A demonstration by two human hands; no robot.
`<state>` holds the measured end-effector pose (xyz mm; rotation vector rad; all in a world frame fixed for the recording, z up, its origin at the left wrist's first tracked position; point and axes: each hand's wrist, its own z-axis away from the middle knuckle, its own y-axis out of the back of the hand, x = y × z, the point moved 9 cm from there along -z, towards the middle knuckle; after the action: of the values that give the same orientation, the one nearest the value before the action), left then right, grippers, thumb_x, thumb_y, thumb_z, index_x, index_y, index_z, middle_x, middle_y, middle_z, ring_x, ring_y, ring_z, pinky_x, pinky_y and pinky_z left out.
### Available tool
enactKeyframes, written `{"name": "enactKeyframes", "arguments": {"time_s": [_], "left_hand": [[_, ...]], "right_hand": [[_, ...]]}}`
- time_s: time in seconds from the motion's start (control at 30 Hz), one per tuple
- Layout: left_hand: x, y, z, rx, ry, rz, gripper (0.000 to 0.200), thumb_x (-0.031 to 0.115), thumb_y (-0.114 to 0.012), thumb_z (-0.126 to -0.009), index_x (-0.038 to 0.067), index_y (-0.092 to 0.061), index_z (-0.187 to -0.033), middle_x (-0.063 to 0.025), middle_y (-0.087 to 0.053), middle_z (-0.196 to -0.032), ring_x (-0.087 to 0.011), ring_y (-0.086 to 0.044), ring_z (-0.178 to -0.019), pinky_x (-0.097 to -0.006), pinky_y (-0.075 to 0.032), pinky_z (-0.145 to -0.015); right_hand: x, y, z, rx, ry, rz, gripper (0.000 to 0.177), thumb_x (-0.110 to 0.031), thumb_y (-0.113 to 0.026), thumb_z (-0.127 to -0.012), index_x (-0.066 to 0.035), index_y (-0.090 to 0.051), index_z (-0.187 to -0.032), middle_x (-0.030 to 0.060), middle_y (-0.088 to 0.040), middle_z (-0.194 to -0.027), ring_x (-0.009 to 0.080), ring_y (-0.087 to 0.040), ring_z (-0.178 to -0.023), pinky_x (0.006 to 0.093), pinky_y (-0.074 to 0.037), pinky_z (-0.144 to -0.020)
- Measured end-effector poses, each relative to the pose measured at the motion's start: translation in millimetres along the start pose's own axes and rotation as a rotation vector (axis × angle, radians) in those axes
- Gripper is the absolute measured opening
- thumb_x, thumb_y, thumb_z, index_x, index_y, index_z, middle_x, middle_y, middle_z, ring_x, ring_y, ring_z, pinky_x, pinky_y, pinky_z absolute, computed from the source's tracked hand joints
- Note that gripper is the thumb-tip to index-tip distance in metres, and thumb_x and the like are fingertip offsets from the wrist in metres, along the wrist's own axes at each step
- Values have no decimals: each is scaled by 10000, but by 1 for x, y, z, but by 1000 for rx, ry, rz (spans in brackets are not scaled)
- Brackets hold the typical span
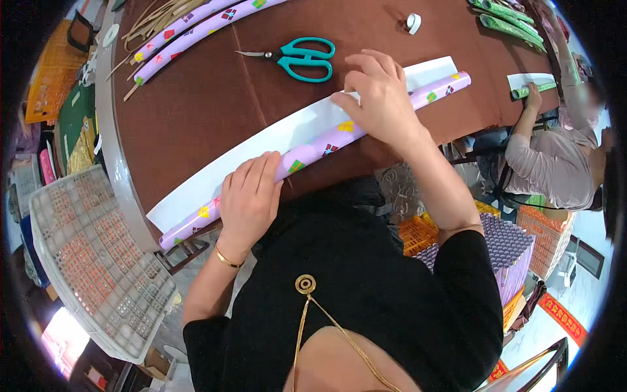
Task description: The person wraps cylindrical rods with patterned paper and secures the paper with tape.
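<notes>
A long roll of lilac paper with coloured gift prints (328,145) lies slantwise along the table's near edge, a strip of its white underside (261,140) showing on the far side. My left hand (251,196) rests flat on the roll's left part, fingers stretched out and lying side by side. Over the right part is my right hand (380,98), its fingers bent and apart, the palm side near the roll and the white strip. Whether its fingertips touch the paper is hard to tell. Teal-handled scissors (305,60) lie beyond the roll, blades pointing left.
On the brown table (189,124) are more lilac rolls (196,42) at the back left, a tape roll (413,24) and green rolls (513,25). A co-worker (555,157) at the right holds a green roll (534,90). A white crate (98,255) stands left.
</notes>
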<state>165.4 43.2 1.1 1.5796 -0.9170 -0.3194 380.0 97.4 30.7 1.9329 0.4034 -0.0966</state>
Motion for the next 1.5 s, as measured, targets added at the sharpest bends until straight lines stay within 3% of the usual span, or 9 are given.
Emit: {"name": "enactKeyframes", "arguments": {"time_s": [0.5, 0.6, 0.7, 0.73, 1.0, 1.17, 1.3, 1.43, 1.5], "left_hand": [[-3, 2, 0, -32, -20, -10, 541, 116, -717, -807, 50, -574, -1325, -87, -626, -1265, -250, -588, -1114, -384, -453, -912], [-4, 1, 1, -43, -20, -11, 534, 113, -712, -814, 44, -572, -1325, -92, -631, -1255, -258, -590, -1112, -385, -453, -913], [-3, 2, 0, -58, -16, -10, 526, 112, -707, -821, 41, -572, -1325, -99, -633, -1249, -266, -590, -1113, -385, -453, -913], [-4, 1, 0, -67, 0, 36, 537, 72, -699, -818, 18, -558, -1333, -144, -631, -1232, -329, -584, -1114, -423, -445, -969], [-2, 0, 2, -71, -23, -11, 528, 108, -695, -833, 24, -558, -1336, -122, -629, -1253, -303, -581, -1123, -414, -447, -939], [0, 2, 1, -88, -18, 0, 524, 85, -683, -836, 9, -549, -1337, -143, -627, -1247, -326, -582, -1117, -429, -443, -962], [-2, 1, -1, -104, -9, 31, 521, 70, -671, -841, -2, -540, -1341, -162, -625, -1241, -346, -581, -1112, -439, -444, -975], [-4, 1, -2, -100, -30, 12, 524, 73, -671, -841, -1, -539, -1343, -163, -626, -1239, -345, -583, -1110, -437, -447, -967], [-7, 1, -2, -96, -56, 4, 529, 73, -673, -839, -1, -538, -1345, -164, -627, -1236, -344, -582, -1111, -436, -449, -966]], "right_hand": [[260, 80, 52, -14, -462, 390, 339, -370, -744, -784, -61, -751, -922, 124, -691, -1139, 389, -575, -1133, 518, -474, -933], [291, 111, 66, 118, -493, 490, 418, -415, -708, -810, 2, -722, -830, 218, -700, -908, 422, -653, -892, 485, -506, -846], [321, 131, 74, 107, -555, 591, 431, -435, -692, -826, -6, -731, -851, 220, -704, -924, 414, -658, -892, 485, -516, -833], [341, 135, 81, 46, -701, 558, 422, -442, -672, -839, -38, -742, -940, 196, -697, -1065, 423, -619, -1022, 511, -502, -893], [416, 235, 89, 61, -1006, 952, 459, -506, -591, -920, -86, -712, -1060, 183, -712, -1070, 402, -673, -996, 510, -549, -822], [414, 319, 99, 390, -973, 1240, 485, -548, -554, -934, -106, -713, -1054, 134, -713, -1071, 401, -669, -1030, 513, -552, -835], [411, 369, 105, 435, -1051, 1282, 463, -538, -566, -922, -115, -711, -1044, 139, -710, -1069, 360, -675, -1022, 516, -551, -841], [418, 371, 89, 162, -717, 1169, 327, -368, -630, -876, -57, -723, -919, 144, -725, -988, 331, -703, -831, 437, -562, -695], [374, 291, 93, -645, -463, 885, 260, -272, -655, -844, -21, -723, -831, 163, -720, -848, 334, -685, -713, 415, -535, -623]]}}
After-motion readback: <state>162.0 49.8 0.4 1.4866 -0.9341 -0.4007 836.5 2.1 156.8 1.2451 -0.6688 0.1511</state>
